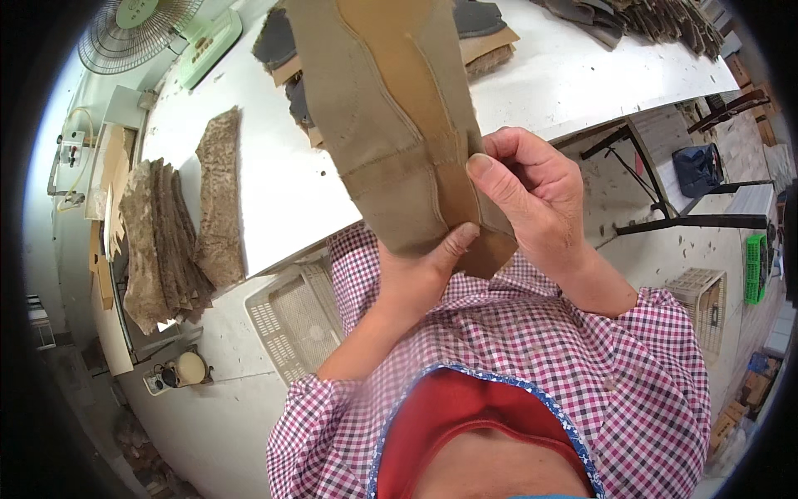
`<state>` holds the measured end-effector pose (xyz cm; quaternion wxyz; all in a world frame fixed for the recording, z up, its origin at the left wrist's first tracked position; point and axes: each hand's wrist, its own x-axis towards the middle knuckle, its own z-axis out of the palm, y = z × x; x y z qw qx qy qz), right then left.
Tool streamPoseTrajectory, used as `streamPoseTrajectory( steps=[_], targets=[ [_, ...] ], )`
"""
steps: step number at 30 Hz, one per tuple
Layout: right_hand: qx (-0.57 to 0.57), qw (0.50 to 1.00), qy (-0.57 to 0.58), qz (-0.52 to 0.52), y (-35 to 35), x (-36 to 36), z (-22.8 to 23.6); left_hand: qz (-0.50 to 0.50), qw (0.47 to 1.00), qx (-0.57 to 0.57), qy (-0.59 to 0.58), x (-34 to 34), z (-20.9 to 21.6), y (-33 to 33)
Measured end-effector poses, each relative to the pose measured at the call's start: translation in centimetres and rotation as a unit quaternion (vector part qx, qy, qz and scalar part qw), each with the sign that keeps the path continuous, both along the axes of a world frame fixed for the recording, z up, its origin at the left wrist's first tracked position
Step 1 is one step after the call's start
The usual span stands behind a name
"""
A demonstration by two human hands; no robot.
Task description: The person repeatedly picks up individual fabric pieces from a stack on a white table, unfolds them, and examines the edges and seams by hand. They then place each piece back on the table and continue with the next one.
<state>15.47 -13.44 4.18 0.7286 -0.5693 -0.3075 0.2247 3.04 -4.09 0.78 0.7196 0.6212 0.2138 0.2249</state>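
Note:
A sewn fabric piece, olive-brown with a tan strip down its middle and stitched seams, is held up in front of me over the near table edge. My left hand grips its lower end from below, thumb pressed on the face near the tan strip. The fingers behind it are hidden. My right hand pinches the right edge just above, thumb in front with fingers curled. Beyond the piece, partly covered by it, lie stacked dark and tan pieces on the white table.
Left on the table are a pile of fuzzy brown pieces, overhanging the edge, and one separate fuzzy piece. A fan stands far left. More dark pieces lie far right. A plastic basket sits below the table edge.

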Motion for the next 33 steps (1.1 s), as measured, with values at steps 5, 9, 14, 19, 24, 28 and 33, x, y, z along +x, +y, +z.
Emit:
streamPoseTrajectory(
  steps=[5, 9, 14, 19, 24, 28, 33],
  targets=[
    [0.035, 0.998, 0.031, -0.034, 1.0, 0.7, 0.1, -0.024, 0.999, 0.002, 0.035, 0.1, -0.6, -0.4],
    [0.071, 0.995, 0.067, -0.037, 1.3, 1.9, 0.7, -0.033, 0.999, -0.024, 0.011, 0.2, -1.5, -1.0],
    [0.13, 0.986, 0.062, -0.083, 2.1, 4.1, 1.2, -0.072, 0.995, -0.059, 0.026, 0.1, -2.4, -1.3],
    [0.14, 0.981, 0.007, -0.131, 2.7, 5.8, 1.7, -0.077, 0.993, -0.088, 0.03, -0.2, -2.7, -1.5],
    [0.138, 0.983, 0.02, -0.123, 2.5, 7.0, 2.2, -0.11, 0.987, -0.093, 0.071, -0.7, -2.5, -0.3],
    [0.148, 0.979, 0.061, -0.128, 2.3, 8.6, 1.3, -0.108, 0.98, -0.167, 0.023, -1.4, -1.9, 0.7],
    [0.131, 0.975, 0.113, -0.141, 3.2, 8.2, 1.0, -0.136, 0.981, -0.135, 0.034, -2.0, -1.4, 3.8]
  ],
)
